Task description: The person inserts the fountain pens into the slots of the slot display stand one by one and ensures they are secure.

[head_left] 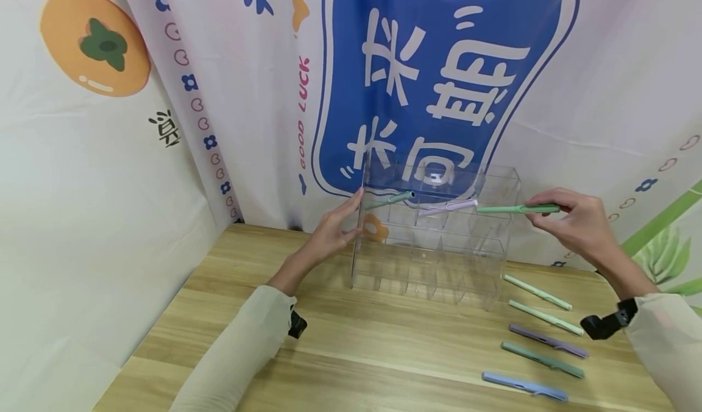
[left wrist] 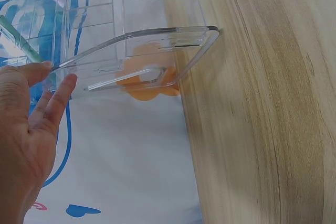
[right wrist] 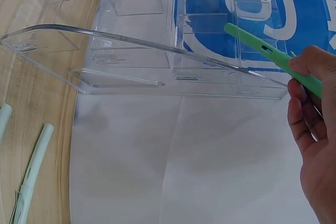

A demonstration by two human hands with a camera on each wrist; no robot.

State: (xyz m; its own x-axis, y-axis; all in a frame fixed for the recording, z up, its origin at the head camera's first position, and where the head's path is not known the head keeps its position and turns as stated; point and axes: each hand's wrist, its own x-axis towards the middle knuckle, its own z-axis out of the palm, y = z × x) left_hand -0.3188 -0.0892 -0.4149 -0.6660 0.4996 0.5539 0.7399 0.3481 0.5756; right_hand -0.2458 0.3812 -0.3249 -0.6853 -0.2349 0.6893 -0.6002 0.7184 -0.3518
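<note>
Between the thumb and fingers of my right hand point(head_left: 576, 217) is a bright green pen point(head_left: 504, 209), lying nearly level at the right side of a clear acrylic pen rack point(head_left: 355, 266). In the right wrist view, the pen's free end point(right wrist: 247, 38) reaches over the rack's compartments. My left hand point(head_left: 329, 229) holds the rack's left side panel near its upper edge, its fingertips against the panel in the left wrist view. A teal-green pen point(head_left: 389, 200) and a lilac pen point(head_left: 448, 206) lie in an upper row of the rack.
On the wooden table point(head_left: 329, 351), right of the rack, several pens lie side by side: two pale green, a purple one point(head_left: 548, 340), a dark green one point(head_left: 543, 359) and a blue one point(head_left: 523, 386). A printed cloth point(head_left: 263, 156) hangs close behind the rack.
</note>
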